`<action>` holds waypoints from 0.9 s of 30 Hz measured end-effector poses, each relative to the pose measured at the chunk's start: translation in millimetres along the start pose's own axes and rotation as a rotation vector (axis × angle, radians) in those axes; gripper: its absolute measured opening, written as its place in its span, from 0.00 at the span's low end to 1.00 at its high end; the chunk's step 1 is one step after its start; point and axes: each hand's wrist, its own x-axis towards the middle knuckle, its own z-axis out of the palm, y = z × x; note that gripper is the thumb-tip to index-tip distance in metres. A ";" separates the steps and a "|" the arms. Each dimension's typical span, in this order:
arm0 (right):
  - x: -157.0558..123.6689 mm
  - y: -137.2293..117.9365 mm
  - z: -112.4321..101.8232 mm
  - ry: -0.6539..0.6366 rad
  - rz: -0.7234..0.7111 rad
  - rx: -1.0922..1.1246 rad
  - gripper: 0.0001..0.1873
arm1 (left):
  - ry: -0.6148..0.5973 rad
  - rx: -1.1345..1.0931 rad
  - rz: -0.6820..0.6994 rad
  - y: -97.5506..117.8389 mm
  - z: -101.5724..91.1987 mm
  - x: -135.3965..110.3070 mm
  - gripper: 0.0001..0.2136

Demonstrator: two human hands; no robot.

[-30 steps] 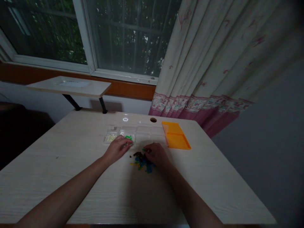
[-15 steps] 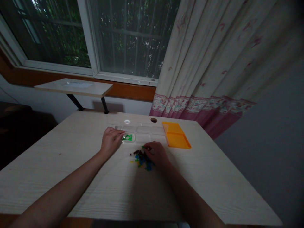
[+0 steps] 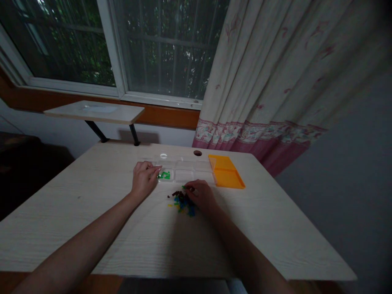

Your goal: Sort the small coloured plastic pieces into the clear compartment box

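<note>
A clear plastic compartment tray (image 3: 185, 175) lies on the desk, with small green pieces (image 3: 164, 175) in its front-left compartment. My left hand (image 3: 144, 178) is at that compartment's left side, its thumb and fingers closed on the tray's edge. Just in front of the tray is a loose pile of small blue, brown, green and yellow pieces (image 3: 183, 201). Over the pile's right side, my right hand (image 3: 199, 192) pinches a small green piece (image 3: 184, 187) at its fingertips. The exact shape of these pieces is too small to make out.
An orange plastic lid or tray (image 3: 228, 172) lies against the tray's right end. Behind stands a raised shelf (image 3: 98, 112) on black legs (image 3: 134, 134). A round cable hole (image 3: 197, 153) pierces the desk (image 3: 92, 196) near its back edge; a curtain (image 3: 251, 102) hangs beyond.
The camera view has shifted slightly. Both hands stay almost in place, the left at the tray and the right at the pile with the green piece at its fingertips.
</note>
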 end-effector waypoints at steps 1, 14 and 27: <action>-0.4 0.0 0.1 0.012 -0.004 0.002 0.04 | -0.014 -0.027 0.018 3.1 -1.2 -0.8 0.11; -4.9 -15.9 6.0 0.067 -0.151 0.011 0.06 | -0.414 -0.334 0.319 51.3 -6.5 -17.1 0.13; -5.6 -13.7 7.1 0.054 -0.137 0.004 0.06 | -0.414 -0.345 0.354 48.7 -4.0 -18.0 0.12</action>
